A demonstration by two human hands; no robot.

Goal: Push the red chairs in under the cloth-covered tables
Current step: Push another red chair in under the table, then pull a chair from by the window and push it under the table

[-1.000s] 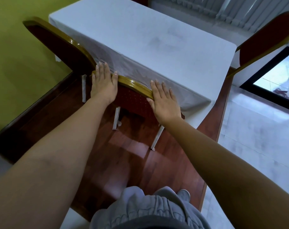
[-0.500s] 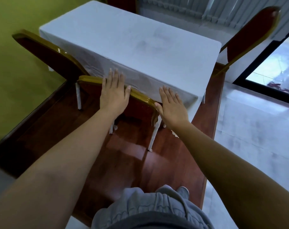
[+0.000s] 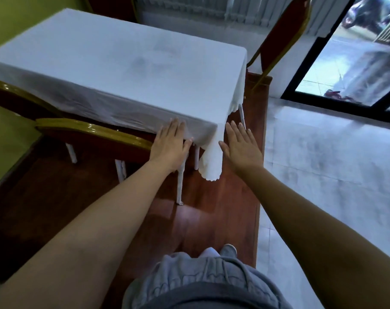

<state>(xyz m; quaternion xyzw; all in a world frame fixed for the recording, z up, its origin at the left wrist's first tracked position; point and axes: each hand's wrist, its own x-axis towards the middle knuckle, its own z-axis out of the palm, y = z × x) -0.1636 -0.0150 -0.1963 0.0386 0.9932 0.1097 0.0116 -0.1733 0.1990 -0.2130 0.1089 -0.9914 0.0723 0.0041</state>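
The near chair looks pushed in at nine o'clock, left hand flat on its back, right hand open and free, while the two o'clock chair seems left.

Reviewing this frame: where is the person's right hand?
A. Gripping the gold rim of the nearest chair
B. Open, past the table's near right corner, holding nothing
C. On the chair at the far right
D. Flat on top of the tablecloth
B: the right hand is spread open beside the hanging corner of the tablecloth, holding nothing, while the left hand rests at the end of the nearest chair.
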